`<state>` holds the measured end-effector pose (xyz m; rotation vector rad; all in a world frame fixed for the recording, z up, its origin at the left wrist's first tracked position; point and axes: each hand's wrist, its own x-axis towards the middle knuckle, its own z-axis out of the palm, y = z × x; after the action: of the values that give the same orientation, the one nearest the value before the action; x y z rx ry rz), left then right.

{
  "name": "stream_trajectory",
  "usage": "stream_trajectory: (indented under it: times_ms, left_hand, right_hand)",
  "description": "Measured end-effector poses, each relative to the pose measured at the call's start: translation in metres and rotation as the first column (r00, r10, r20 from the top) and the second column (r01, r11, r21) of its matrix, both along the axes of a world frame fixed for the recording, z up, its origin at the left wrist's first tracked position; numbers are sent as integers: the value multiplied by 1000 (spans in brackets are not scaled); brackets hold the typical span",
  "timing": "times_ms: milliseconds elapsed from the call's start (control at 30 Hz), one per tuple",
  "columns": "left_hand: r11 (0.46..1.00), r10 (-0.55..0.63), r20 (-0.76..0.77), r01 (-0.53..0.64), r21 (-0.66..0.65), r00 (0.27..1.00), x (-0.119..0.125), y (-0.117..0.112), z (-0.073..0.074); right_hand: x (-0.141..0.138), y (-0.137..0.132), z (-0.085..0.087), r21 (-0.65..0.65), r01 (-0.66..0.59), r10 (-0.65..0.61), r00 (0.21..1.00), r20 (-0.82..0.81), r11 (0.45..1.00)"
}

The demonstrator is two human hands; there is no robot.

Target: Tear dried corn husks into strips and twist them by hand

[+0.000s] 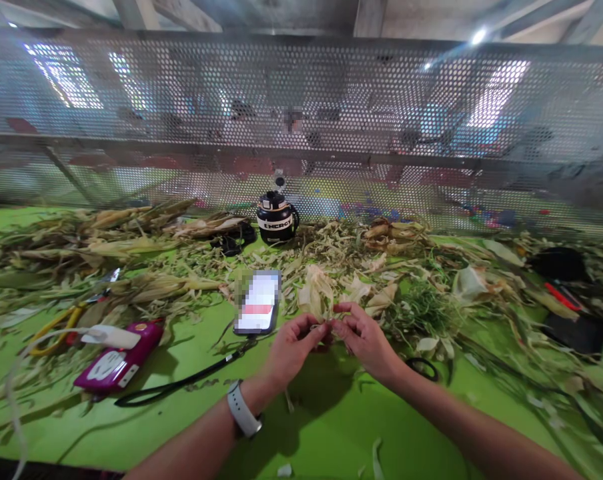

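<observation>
Near the middle of the green table, a pale dried corn husk is gathered between my two hands. My left hand wears a light watch at the wrist and pinches the husk's lower end. Close against it, the fingertips of my right hand grip the same spot from the other side. The exact point where the fingers meet the husk is partly hidden. Loose husk pieces and a tuft of thin green strands lie just beyond my right hand.
A phone with a black strap lies left of my hands. Farther left are a purple device with a white cable and yellow-handled scissors. A black jug stands before the perforated metal screen. Husk heaps cover the back.
</observation>
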<state>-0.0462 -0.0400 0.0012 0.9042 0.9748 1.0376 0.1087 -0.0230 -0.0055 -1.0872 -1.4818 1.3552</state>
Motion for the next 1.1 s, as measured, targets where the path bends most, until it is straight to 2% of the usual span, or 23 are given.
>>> stream_trajectory:
  times_ms: [233, 367, 500, 633, 767, 867, 967, 1100]
  left_hand:
    - [1000, -14, -33, 14, -6, 999, -1, 0, 3]
    - [998, 53, -13, -52, 38, 999, 1, -2, 0]
    - [987, 127, -39, -122, 107, 991, 3, -2, -3]
    - [988, 135, -5, -134, 83, 991, 3, -1, -3]
    - [995, 101, 170, -99, -20, 980, 6, -2, -5]
    - [992, 123, 273, -110, -61, 954, 8, -4, -8]
    - [988, 153, 254, -146, -45, 955, 6, -3, -8]
    - [983, 177, 127, -180, 16, 976, -1, 1, 0]
  right_hand:
    - [-1, -3, 3, 2, -29, 29, 999, 21, 1000]
    - [-2, -5, 4, 152, -24, 4, 991, 132, 988]
    - [0, -9, -1, 327, -50, -41, 963, 266, 944]
    - [0, -11, -7, 383, -99, -36, 943, 330, 919]
    - [-2, -11, -11, 393, -113, -19, 948, 316, 913]
    - [-5, -12, -14, 385, -125, -2, 950, 311, 914]
    - [-5, -14, -15, 384, -135, 22, 959, 284, 913]
    - [4, -14, -6, 455, -24, -88, 971, 223, 890]
